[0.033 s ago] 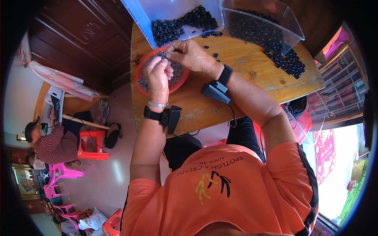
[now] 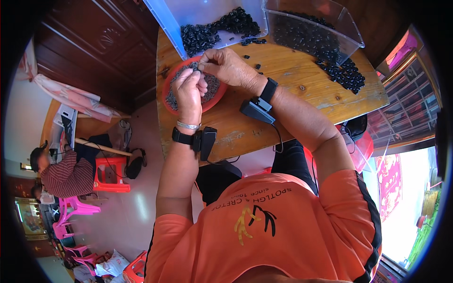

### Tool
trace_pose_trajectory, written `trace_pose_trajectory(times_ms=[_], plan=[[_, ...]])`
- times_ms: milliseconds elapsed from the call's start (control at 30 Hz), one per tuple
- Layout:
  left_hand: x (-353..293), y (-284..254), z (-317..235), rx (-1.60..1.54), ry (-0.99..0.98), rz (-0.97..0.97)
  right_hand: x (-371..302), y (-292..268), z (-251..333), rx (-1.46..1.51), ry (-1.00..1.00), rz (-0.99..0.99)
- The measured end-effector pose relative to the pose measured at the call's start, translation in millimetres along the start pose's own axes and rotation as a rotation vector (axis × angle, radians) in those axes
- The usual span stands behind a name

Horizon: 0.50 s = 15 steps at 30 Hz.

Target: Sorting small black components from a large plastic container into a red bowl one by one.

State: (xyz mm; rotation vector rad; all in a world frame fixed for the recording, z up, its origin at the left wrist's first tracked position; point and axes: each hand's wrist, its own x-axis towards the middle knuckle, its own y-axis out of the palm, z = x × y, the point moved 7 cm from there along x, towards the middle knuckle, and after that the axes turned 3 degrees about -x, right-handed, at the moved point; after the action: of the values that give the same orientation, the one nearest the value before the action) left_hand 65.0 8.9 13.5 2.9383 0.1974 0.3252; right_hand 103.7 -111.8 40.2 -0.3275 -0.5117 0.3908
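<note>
Both hands over the round red plastic bowl (image 2: 172, 89), which sits near the left edge of the worn wooden counter (image 2: 302, 80) and is full of small black ring-shaped parts (image 2: 213, 87).

Left hand (image 2: 188, 89): fingers curled tight, tips pinched together at a small black piece (image 2: 196, 69) just above the bowl's far rim. Right hand (image 2: 229, 66): thumb and forefinger closed onto the same spot, tips touching the left fingertips. The piece is too small to tell its exact shape or which hand carries the load.

Each wrist has a black strap with a black box-shaped device: left one (image 2: 203, 141), right one (image 2: 257, 111), thin cable running off the counter's near edge. Silver bracelet (image 2: 188, 125) on the left wrist, just above the strap.

Beyond the bowl: blue-rimmed clear plastic tray (image 2: 165, 23) with a heap of the same black parts, and to its right a clear plastic bin (image 2: 349, 33) also loaded with them. A loose pile of black parts (image 2: 347, 75) lies on the counter at the bin's right corner, and a few strays sit between tray and hands.

Far left, well apart: another person in a striped top (image 2: 61, 177) beside a red plastic stool (image 2: 111, 174).
</note>
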Motion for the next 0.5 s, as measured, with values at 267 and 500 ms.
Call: trace_pose_trajectory(times_ms=[267,500], plan=[[6,3,-2,0.156,-0.13,0.241,2,-6,-10,0.08,0.036,0.21],[8,-4,-12,0.174,-0.101,0.229,10,-57,-12,-0.264,-0.049,0.035]])
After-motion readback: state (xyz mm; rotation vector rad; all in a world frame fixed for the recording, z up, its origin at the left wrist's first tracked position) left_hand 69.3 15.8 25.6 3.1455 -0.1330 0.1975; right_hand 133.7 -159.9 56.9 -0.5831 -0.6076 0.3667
